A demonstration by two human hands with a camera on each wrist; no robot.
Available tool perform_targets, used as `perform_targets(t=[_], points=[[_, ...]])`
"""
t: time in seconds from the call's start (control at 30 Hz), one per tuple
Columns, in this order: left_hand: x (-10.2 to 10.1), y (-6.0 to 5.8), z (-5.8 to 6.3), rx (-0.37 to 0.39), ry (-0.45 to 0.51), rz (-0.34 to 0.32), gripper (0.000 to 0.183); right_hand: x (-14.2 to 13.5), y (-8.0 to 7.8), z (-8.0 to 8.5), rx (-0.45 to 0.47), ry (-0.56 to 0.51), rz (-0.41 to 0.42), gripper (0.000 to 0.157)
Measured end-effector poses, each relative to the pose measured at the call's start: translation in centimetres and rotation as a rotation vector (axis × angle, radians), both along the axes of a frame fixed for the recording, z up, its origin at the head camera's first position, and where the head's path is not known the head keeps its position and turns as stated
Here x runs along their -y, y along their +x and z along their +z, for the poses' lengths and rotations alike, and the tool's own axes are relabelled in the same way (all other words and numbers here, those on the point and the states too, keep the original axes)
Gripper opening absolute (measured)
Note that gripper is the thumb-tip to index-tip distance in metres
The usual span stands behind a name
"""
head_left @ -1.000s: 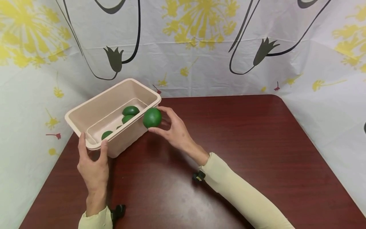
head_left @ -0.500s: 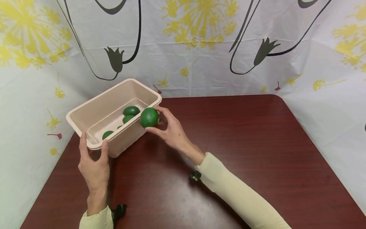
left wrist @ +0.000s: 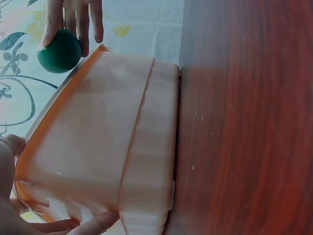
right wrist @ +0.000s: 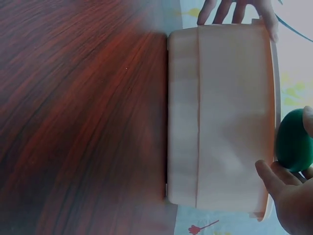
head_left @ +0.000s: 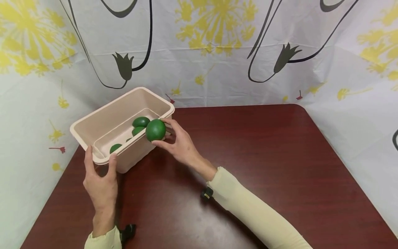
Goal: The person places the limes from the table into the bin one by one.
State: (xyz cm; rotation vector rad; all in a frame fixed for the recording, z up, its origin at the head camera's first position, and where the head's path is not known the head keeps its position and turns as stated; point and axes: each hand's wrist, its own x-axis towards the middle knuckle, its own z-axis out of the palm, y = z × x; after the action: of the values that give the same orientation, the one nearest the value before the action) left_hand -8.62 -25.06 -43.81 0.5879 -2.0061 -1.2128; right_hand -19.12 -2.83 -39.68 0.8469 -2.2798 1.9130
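Note:
My right hand (head_left: 181, 145) holds a smooth green avocado (head_left: 155, 130) between thumb and fingers, at the near long rim of a beige plastic bin (head_left: 133, 159). In the right wrist view this avocado (right wrist: 294, 140) looks oval and sits just beyond the rim. My left hand (head_left: 101, 190) grips the bin's near left corner, its thumb and fingers spread about the end. Inside the bin lie several more green avocados (head_left: 141, 122), partly hidden by the near wall. From the left wrist view, the bin's outer side (left wrist: 98, 122) stands between both hands.
The bin stands on a dark red wooden table (head_left: 248, 145), at its far left. Behind hangs a white cloth (head_left: 205, 79) with yellow and grey flower prints. Each sleeve has a small black device (head_left: 206, 193) at the wrist.
My right hand has moved left along the bin's near rim with the avocado. The left hand keeps its hold on the corner, and the bin stays in place.

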Motion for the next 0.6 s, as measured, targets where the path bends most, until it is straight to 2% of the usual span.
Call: perform_targets(t=[0.33, 0.6], points=[[0.1, -0.1, 0.1, 0.0, -0.01, 0.008, 0.069, 0.8, -0.2, 0.2, 0.023, -0.047, -0.005, 0.071], [0.1, -0.1, 0.0, -0.006, -0.003, -0.004, 0.068, 1.3, -0.1, 0.3, 0.015, 0.008, -0.025, 0.073]])
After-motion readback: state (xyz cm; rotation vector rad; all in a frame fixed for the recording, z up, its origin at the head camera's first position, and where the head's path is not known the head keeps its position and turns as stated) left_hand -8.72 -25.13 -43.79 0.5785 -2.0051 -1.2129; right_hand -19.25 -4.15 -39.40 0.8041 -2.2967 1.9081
